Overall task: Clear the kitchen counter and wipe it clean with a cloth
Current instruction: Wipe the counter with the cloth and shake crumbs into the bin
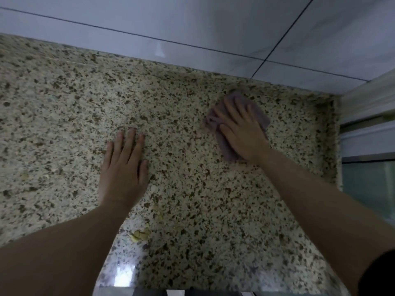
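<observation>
Near the wall [192, 28], the right hand [241, 129] presses flat on the cloth [222, 144]; the left hand [124, 165] lies spread on the surface [64, 103]. Best sweep toward the yellow crumbs [140, 235], with even pressure.

Crumpled mauve cloth [225, 144] lies on speckled granite counter [64, 124], far right.

Premises: a domestic kitchen. Evidence: a speckled granite-pattern table [64, 103] of polished stone, beige with dark brown flecks, runs wall to wall and meets a pale glossy tiled wall [192, 22] with dark grout lines along its far edge. At the right end the stone abuts a white window frame [367, 129] with glass below. Yellowish food scraps [140, 235] lie on the surface near its front edge.
</observation>
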`<state>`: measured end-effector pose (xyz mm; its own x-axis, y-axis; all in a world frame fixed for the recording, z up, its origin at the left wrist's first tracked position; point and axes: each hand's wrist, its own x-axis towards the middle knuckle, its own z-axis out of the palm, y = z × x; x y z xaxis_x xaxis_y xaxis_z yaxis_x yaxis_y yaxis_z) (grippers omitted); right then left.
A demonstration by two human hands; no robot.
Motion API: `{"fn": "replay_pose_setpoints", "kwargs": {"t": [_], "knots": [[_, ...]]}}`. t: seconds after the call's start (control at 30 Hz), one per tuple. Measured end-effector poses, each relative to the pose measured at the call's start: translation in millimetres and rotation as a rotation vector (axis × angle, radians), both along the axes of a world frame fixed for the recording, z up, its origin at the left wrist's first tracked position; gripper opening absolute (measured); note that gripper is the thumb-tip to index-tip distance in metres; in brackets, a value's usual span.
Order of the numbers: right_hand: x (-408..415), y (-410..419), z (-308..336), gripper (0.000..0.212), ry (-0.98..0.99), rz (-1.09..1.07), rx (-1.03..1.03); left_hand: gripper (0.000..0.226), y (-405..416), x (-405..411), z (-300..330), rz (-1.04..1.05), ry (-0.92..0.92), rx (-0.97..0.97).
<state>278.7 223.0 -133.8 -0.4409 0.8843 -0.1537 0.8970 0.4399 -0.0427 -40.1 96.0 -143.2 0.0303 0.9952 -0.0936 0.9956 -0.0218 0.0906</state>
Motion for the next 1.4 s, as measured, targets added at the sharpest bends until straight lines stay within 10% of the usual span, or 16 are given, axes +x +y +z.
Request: {"fn": "replay_pose_setpoints", "kwargs": {"t": [0.37,0.67,1.4], "knots": [[22.4,-85.2,2.0,0.052,0.053,0.085,-0.058,0.06,-0.9,2.3,5.0,0.009,-0.029,-0.012],[97.0,-14.3,-2.3,0.05,0.092,-0.308,-0.066,0.06,-1.2,2.3,0.0,0.019,-0.039,0.017],[-148.5,-239.2,13.6,0.044,0.456,-0.272,-0.208,0.061,-5.2,-3.4,3.9,-0.017,-0.085,0.055]]}}
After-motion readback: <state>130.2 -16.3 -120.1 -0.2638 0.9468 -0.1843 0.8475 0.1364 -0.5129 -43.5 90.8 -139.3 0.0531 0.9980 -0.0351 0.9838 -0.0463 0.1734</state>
